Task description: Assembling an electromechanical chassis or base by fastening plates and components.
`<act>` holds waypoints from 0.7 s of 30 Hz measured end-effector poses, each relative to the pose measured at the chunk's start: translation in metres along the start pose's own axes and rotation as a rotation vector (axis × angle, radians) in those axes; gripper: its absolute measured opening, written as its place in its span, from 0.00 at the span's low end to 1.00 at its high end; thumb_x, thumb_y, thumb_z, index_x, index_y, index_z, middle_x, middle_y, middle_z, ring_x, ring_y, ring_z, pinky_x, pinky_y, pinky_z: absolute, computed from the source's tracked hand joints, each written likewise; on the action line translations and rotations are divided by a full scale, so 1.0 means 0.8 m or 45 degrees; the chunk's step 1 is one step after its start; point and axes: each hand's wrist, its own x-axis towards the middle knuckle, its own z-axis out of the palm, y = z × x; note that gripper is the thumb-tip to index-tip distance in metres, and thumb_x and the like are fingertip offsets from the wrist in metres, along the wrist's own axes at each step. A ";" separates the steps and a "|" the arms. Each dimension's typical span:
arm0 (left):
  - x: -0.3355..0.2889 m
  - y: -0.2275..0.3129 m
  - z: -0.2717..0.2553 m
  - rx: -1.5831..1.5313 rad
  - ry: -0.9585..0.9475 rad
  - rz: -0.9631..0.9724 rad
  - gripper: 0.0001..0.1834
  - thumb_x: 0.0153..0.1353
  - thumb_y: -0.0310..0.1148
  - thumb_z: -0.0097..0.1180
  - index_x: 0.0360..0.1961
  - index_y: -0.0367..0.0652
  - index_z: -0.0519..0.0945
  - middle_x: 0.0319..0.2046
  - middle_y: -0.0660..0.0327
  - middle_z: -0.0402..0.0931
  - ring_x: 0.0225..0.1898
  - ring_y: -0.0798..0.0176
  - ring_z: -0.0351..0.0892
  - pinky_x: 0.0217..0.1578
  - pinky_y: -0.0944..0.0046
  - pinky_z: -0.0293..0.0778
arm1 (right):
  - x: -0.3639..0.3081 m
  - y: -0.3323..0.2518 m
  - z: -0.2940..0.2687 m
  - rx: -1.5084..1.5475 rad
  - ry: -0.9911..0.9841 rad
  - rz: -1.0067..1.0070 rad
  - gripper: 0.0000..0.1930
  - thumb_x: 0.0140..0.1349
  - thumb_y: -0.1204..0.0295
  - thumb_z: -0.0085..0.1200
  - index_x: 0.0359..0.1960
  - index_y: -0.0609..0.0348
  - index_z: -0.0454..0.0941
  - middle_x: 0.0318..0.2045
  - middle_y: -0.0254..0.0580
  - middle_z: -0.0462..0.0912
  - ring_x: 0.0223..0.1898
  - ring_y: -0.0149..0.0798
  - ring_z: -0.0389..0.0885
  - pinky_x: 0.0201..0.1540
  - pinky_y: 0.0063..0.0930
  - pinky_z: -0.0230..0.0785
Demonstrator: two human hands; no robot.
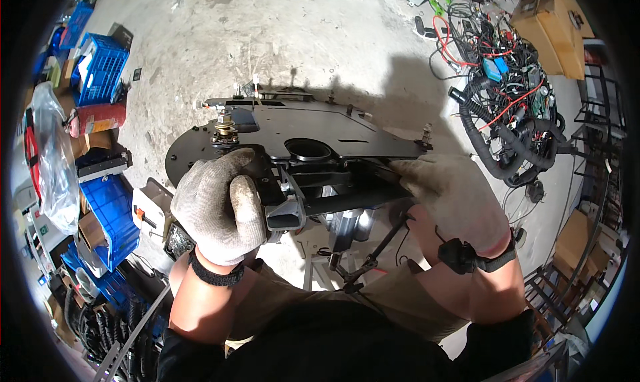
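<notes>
A black machine chassis (340, 135) with a flat top plate, a round opening and spring-loaded bolts stands before me, tilted toward my lap. My left hand (223, 209), in a grey knit work glove, is closed round a dark bracket at its near left edge, beside a silver metal end piece (287, 213). My right hand (453, 199), gloved too, grips the near right edge; its fingertips are partly hidden at the underside. Below the plate hang silver cylinders (353, 225) and a thin black rod (383, 245).
Blue plastic crates (103, 69) and a clear plastic bag (57, 155) line the left side. On the right lie a heap of tangled cables (493, 55), a black corrugated hose (477, 132) and a cardboard box (550, 32). Black metal racks (600, 115) stand at the far right.
</notes>
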 end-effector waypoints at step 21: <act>-0.004 -0.005 0.004 -0.061 0.002 -0.053 0.11 0.59 0.30 0.57 0.38 0.36 0.87 0.24 0.53 0.82 0.24 0.51 0.80 0.30 0.56 0.76 | 0.011 -0.096 0.003 -0.629 -0.087 0.041 0.05 0.63 0.73 0.55 0.32 0.59 0.81 0.23 0.45 0.86 0.28 0.45 0.90 0.32 0.37 0.81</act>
